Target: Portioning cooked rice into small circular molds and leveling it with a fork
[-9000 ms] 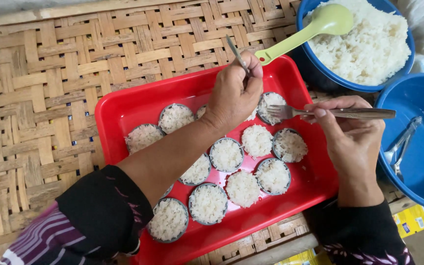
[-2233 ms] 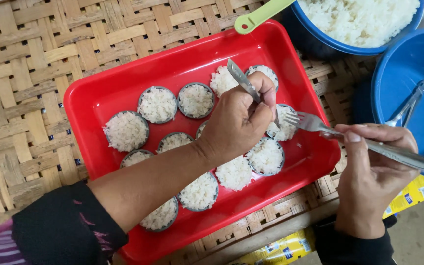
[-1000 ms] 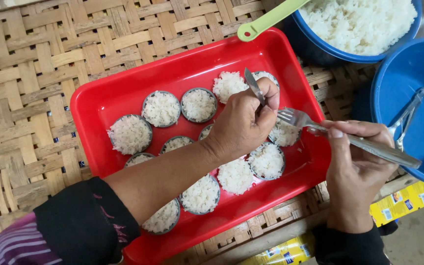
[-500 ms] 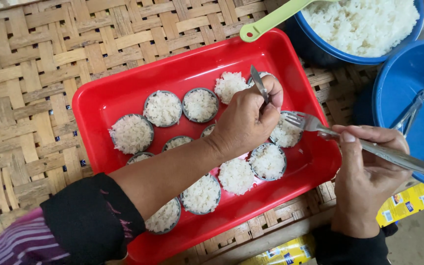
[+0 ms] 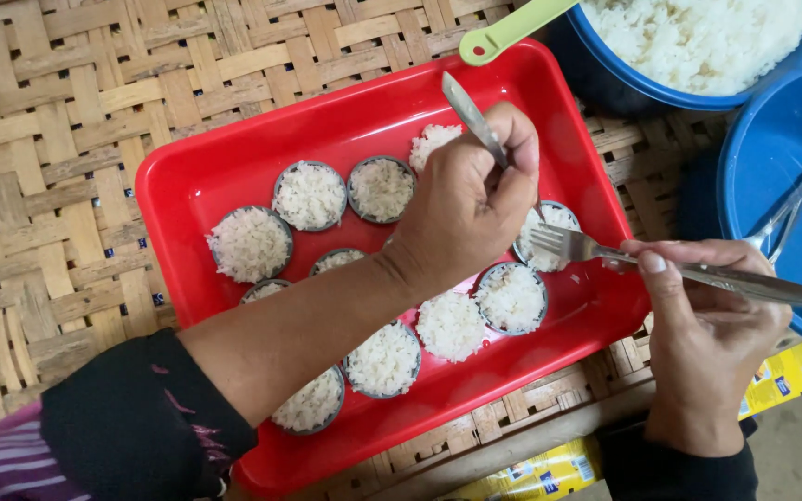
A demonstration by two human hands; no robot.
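Observation:
A red plastic tray [image 5: 187, 181] lies on a woven bamboo mat and holds several small round metal moulds packed with white rice [image 5: 310, 196]. My left hand [image 5: 471, 209] reaches over the tray's right half, shut on a metal utensil handle [image 5: 472, 116] that sticks up past my knuckles. My right hand [image 5: 707, 320] holds a metal fork [image 5: 605, 252] level, its tines over a rice mould [image 5: 549, 223] near the tray's right wall. Some rice portions, like one [image 5: 450, 325] near the front, sit without a visible mould.
A blue bowl of cooked rice [image 5: 698, 42] with a green ladle handle [image 5: 508, 32] stands at the top right. Another blue basin [image 5: 782, 176] at the right holds water and metal utensils. Yellow packets [image 5: 782, 380] lie below the mat's edge.
The view has shifted little. My left hand stays over the right-hand moulds with its utensil; the fork in my right hand has moved slightly left, closer to the mould by the tray wall.

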